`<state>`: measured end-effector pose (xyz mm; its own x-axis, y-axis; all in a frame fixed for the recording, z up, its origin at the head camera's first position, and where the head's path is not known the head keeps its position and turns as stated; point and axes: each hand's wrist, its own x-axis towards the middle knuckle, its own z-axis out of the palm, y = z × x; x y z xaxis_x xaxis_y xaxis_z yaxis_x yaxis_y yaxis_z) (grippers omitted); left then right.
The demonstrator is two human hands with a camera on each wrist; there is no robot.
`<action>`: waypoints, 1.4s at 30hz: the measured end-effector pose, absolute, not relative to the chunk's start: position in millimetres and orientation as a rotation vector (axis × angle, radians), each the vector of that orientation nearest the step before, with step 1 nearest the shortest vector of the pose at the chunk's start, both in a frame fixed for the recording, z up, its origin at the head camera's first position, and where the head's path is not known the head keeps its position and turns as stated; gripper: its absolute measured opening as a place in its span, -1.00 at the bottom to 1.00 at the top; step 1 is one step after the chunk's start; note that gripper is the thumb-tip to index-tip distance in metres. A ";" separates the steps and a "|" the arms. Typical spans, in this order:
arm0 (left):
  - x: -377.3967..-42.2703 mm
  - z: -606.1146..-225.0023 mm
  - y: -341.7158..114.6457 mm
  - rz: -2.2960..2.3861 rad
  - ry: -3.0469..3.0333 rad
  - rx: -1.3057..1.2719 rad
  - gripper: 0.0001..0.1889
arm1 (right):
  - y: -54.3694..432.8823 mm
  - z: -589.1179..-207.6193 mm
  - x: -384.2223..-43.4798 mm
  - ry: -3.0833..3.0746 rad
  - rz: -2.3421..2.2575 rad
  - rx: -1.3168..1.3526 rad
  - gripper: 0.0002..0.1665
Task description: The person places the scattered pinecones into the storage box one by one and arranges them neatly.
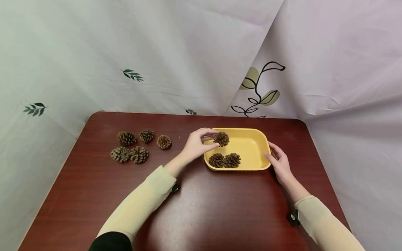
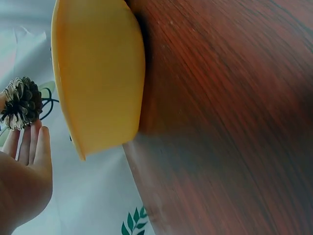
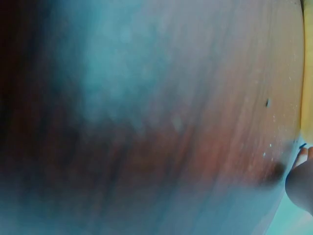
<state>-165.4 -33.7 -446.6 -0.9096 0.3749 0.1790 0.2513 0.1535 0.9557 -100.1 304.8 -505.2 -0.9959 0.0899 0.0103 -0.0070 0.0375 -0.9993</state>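
A brown pine cone (image 1: 221, 138) is pinched between the thumb and fingers of my left hand (image 1: 198, 143), above the left part of a yellow rectangular tray (image 1: 252, 150). The left wrist view shows the same pine cone (image 2: 22, 104) at the fingertips, beside the tray's outer wall (image 2: 100, 73). Two more pine cones, one (image 1: 216, 160) by the left corner and another (image 1: 232, 160) touching it, lie inside along the near wall. My right hand (image 1: 279, 162) grips the tray's right end, thumb over the rim and fingers outside; only part of this hand shows in the right wrist view.
On the left of the dark red wooden table (image 1: 201, 209) several pine cones lie loosely grouped, among them one (image 1: 127, 138) at the back and one (image 1: 164, 142) nearest the tray. A pale curtain (image 1: 176, 52) with leaf prints hangs right behind the table's far edge.
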 end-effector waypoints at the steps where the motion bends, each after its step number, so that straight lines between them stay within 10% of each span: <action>1: -165.9 -446.8 -30.9 1.876 2.301 0.635 -0.54 | 303.6 -505.9 -100.1 -2.209 2.107 -0.104 -0.41; 42: -165.3 -443.0 65.8 1.111 2.524 1.032 -0.58 | 298.8 -512.9 -99.6 -2.109 2.138 -0.135 -0.54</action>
